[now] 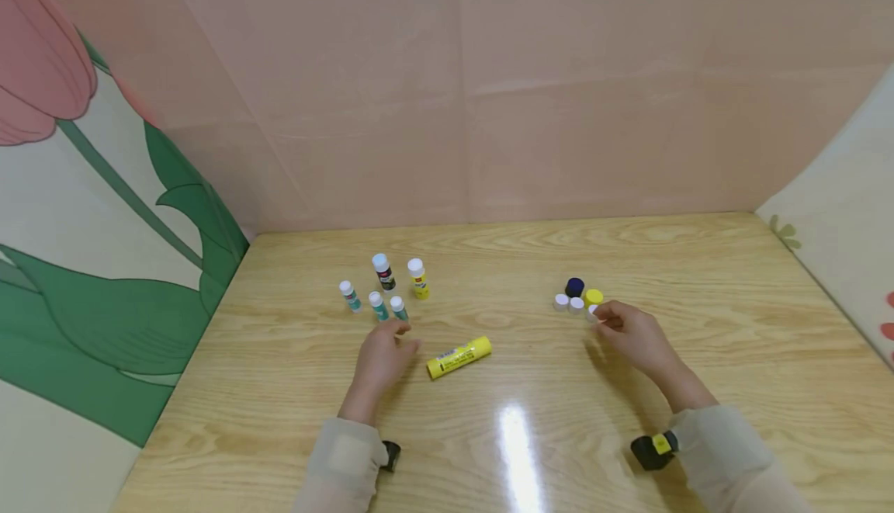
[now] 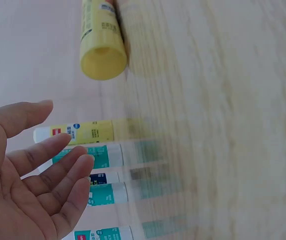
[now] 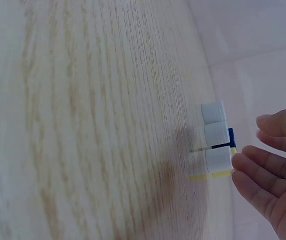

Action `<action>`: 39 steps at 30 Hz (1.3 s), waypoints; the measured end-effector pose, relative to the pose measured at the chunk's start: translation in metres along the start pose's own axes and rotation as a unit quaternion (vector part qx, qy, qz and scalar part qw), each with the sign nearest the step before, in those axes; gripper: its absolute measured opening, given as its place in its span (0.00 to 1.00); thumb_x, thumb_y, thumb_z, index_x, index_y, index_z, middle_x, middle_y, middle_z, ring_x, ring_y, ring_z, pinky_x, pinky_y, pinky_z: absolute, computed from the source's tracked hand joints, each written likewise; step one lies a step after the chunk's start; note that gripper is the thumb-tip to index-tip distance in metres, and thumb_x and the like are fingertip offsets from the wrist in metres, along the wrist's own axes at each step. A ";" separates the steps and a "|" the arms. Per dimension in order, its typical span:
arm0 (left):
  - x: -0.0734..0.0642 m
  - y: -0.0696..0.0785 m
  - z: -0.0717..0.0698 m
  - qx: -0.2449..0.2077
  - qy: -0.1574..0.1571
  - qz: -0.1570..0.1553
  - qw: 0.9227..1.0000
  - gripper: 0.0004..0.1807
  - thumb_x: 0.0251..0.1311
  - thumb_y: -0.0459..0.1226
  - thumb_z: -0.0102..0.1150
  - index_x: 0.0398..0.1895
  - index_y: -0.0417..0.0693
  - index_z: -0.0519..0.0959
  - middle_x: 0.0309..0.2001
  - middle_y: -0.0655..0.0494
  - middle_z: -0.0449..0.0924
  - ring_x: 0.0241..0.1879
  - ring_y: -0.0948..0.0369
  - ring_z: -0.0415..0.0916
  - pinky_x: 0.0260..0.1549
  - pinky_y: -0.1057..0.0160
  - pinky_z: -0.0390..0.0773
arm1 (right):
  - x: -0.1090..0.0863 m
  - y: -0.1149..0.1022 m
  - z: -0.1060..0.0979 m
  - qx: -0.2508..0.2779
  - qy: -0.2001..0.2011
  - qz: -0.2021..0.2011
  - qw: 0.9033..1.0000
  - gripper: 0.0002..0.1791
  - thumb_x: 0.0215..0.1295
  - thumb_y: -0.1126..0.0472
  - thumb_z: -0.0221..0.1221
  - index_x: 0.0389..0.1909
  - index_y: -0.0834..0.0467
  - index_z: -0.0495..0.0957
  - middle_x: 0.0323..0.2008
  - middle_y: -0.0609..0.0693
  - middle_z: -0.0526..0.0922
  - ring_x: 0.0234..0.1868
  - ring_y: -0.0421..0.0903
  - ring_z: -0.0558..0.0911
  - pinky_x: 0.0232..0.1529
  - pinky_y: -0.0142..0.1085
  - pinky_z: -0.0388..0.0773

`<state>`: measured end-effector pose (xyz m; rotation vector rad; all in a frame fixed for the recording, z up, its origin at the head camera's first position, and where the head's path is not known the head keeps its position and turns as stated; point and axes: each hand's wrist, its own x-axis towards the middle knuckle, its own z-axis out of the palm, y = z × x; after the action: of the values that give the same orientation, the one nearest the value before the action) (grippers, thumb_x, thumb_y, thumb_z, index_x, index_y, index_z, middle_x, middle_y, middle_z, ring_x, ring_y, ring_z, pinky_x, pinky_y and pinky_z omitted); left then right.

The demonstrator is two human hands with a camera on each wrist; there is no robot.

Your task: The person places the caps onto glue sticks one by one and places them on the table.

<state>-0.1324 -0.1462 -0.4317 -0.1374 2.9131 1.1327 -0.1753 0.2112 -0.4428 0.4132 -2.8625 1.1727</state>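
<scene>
My left hand [image 1: 382,359] is low over the table, fingers relaxed and apart, holding nothing. Just beyond its fingertips, several glue sticks stand upright: teal ones, such as the teal glue stick [image 1: 378,306], a dark one [image 1: 384,272] and a yellow one [image 1: 419,279]. A large yellow glue stick [image 1: 459,357] lies on its side to the right of this hand. My right hand [image 1: 632,334] is beside a small group of caps, loosely bent fingertips at the nearest white cap [image 3: 218,159]; whether they touch it I cannot tell. Behind are a dark blue cap [image 1: 575,287] and a yellow cap [image 1: 593,297].
The wooden table [image 1: 531,265] reaches back to a pink curtain-like sheet [image 1: 461,109]. A tulip-patterned sheet [image 1: 105,303] borders the left side, and a pale patterned sheet [image 1: 852,210] the right. Light glares off the tabletop near the front.
</scene>
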 end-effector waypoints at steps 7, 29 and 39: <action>0.001 -0.001 -0.005 -0.004 0.006 -0.019 1.000 0.17 0.51 0.39 0.57 0.44 0.41 0.74 0.43 0.49 0.74 0.40 0.54 0.72 0.38 0.56 0.71 | 0.001 0.002 -0.001 -0.004 -0.009 0.007 1.000 0.09 0.55 0.69 0.53 0.38 0.69 0.72 0.36 0.64 0.76 0.35 0.56 0.76 0.32 0.43 0.74; 0.009 -0.004 -0.013 -0.029 0.016 -0.064 0.997 0.20 0.52 0.40 0.56 0.48 0.40 0.70 0.45 0.47 0.72 0.38 0.56 0.71 0.36 0.57 0.71 | 0.004 0.007 0.002 -0.008 -0.026 0.022 0.999 0.11 0.56 0.69 0.52 0.39 0.70 0.71 0.38 0.65 0.75 0.37 0.57 0.76 0.35 0.45 0.73; 0.010 -0.001 -0.015 -0.042 0.029 -0.059 0.997 0.24 0.51 0.40 0.57 0.51 0.38 0.68 0.45 0.44 0.72 0.41 0.51 0.71 0.38 0.55 0.71 | 0.006 0.007 0.002 -0.012 -0.014 0.022 1.000 0.11 0.56 0.68 0.52 0.39 0.70 0.71 0.37 0.65 0.75 0.36 0.58 0.76 0.36 0.46 0.73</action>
<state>-0.1421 -0.1578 -0.4215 -0.3442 2.8628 1.2512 -0.1827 0.2133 -0.4489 0.3697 -2.9209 1.1480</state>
